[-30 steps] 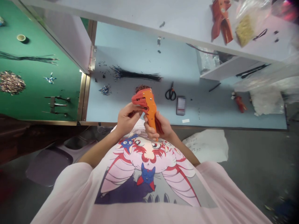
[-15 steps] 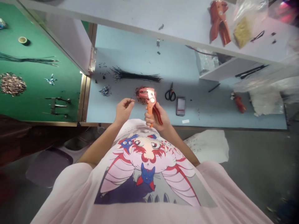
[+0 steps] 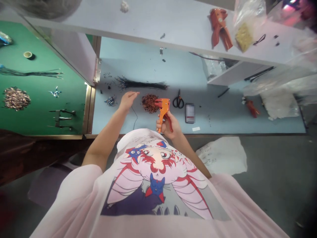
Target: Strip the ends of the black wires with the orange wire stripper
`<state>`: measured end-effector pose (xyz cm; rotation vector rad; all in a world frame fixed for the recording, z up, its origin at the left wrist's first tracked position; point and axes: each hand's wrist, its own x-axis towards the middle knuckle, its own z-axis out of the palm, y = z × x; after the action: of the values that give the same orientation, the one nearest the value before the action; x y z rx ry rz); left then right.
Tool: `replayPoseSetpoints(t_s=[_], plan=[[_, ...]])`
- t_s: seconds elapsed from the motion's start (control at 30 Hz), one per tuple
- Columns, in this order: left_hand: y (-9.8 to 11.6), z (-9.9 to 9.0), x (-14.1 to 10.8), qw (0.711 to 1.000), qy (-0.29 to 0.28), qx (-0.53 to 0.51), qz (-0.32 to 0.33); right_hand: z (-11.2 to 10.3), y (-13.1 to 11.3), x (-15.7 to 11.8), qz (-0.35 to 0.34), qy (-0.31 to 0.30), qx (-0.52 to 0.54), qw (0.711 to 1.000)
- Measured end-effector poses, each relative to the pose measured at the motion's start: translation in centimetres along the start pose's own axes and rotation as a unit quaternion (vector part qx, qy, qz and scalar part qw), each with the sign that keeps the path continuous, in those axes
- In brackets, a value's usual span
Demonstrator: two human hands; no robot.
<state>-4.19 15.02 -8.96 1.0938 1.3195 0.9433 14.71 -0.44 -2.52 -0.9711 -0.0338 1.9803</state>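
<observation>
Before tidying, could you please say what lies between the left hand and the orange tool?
In the head view, a pile of copper-coloured pieces lies there.

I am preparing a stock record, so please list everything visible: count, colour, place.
tables: 2, blue centre, green left
shelf: 1, white, top
stripper: 1, orange-red, centre
trailing wire: 1, dark, centre
bundles: 2, black, one per table
heaps: 2, coppery, one per table
clusters: 2, blue-silver, one per table
scissors: 1, black, blue table
phone: 1, dark, blue table
pliers: 2, red, shelf; blue table
cup: 1, pale, green table
fixture: 1, dark, green table
bags: several, clear, right
sack: 1, white, floor
left hand: 1, bare, near wire
right hand: 1, bare, around stripper
</observation>
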Motion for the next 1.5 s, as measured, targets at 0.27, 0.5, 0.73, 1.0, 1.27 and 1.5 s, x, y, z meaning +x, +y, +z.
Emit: replayPoseSetpoints(t_s=[0.27,0.5,0.73,1.0,1.27,1.5], plan=[[-0.2,-2.3,-0.7,0.982,-0.036,-0.178,-0.059,-1.4,0.3,-0.2,-0.006,0.027,0.027,0.999],[3.5,-5.5,-5.2,0.969,-0.056,-0.225,-0.082,-1.6,0.5,0.7,0.025,0.035,0.015,0.999],[6.6,-7.1,-9.3,0.989,0.022,-0.145,0.012,-1.7,1.5,1.3,0.017,0.085,-0.105,0.991],[6.5,-3.9,-11.7,0.996,-0.033,-0.077,0.003,-1.8,2.7,1.6,-0.081,0.133,-0.281,0.947],[4.9,-0.6,-11.7,0.911,-0.138,-0.324,-0.213,0.2,2.5,0.5,-0.181,0.078,-0.205,0.959],[3.4,-0.6,-10.5,0.890,-0.154,-0.358,-0.236,-1.7,2.1,2.9,-0.191,0.139,-0.438,0.867]])
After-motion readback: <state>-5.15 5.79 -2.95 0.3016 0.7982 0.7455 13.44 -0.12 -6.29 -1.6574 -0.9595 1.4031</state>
